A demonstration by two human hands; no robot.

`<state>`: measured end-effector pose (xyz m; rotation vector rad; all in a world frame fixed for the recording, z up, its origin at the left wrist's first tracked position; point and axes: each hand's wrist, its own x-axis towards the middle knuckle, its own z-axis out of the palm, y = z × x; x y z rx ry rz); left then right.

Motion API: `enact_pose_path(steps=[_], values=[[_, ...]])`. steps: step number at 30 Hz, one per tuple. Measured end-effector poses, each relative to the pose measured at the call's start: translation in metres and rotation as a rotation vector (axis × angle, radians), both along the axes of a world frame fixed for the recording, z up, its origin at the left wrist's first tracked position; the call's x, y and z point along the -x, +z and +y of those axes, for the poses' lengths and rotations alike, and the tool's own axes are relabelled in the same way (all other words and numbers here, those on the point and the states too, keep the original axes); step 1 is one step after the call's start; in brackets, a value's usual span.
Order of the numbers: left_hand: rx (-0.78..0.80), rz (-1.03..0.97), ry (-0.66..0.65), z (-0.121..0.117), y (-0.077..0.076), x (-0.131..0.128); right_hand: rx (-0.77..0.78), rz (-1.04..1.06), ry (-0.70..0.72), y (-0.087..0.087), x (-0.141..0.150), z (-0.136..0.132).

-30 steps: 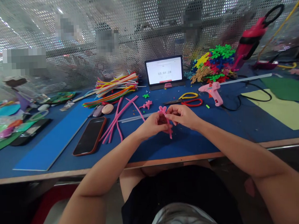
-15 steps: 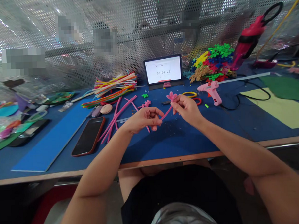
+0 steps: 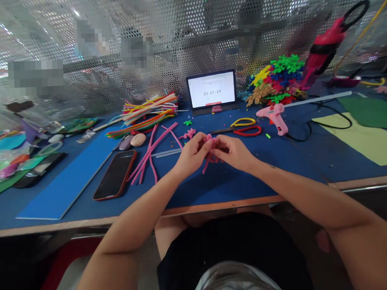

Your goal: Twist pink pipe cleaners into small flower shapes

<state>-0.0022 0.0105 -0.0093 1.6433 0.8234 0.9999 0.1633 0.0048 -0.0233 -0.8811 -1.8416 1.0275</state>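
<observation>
My left hand (image 3: 195,152) and my right hand (image 3: 232,151) meet over the table, fingertips pinched together on a pink pipe cleaner flower (image 3: 209,138). Its looped petals show above the fingers, and a loose pink end hangs down below them. Part of the flower is hidden by my fingers. Just beyond my left hand lies another pink pipe cleaner flower (image 3: 189,133). Several loose pink pipe cleaners (image 3: 152,151) lie crossed to the left. Scissors (image 3: 244,129) with yellow and red handles rest behind my right hand.
A pink glue gun (image 3: 275,115) with a long glue stick lies at right. A phone (image 3: 115,175) and a blue board (image 3: 73,180) lie at left. Behind stand a tablet (image 3: 212,90), a bundle of pipe cleaners (image 3: 147,110), a coloured flower pile (image 3: 277,81) and a pink bottle (image 3: 325,45).
My right hand has brought the flower left and down to my left hand. Both hands now touch at the flower, and the scissors show fully.
</observation>
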Motion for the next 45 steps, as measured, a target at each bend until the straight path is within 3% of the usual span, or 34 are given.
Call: enact_pose_path(steps=[7, 10, 15, 21, 26, 28, 34, 45], values=[[0.056, -0.004, -0.096, 0.002, 0.0, 0.004, 0.098, 0.033, 0.118, 0.007, -0.005, 0.002], [0.029, 0.02, -0.052, 0.002, 0.0, 0.004, 0.111, 0.02, 0.148, 0.008, -0.009, 0.006], [-0.025, 0.065, 0.091, 0.003, 0.002, 0.004, 0.003, -0.112, 0.097, 0.008, -0.014, 0.012], [0.076, 0.007, 0.034, 0.003, 0.004, 0.003, -0.097, -0.222, 0.038, 0.009, -0.013, 0.012], [0.056, 0.028, 0.062, 0.004, 0.004, 0.003, -0.232, -0.28, -0.041, 0.009, -0.014, 0.013], [0.059, 0.028, 0.051, 0.005, 0.003, 0.003, -0.186, -0.268, -0.04, 0.007, -0.014, 0.014], [0.063, -0.019, 0.065, 0.005, 0.002, 0.004, 0.16, -0.063, 0.036, 0.007, -0.011, 0.013], [0.159, -0.088, 0.047, 0.003, 0.004, 0.004, 0.509, 0.244, 0.027, 0.012, -0.008, 0.01]])
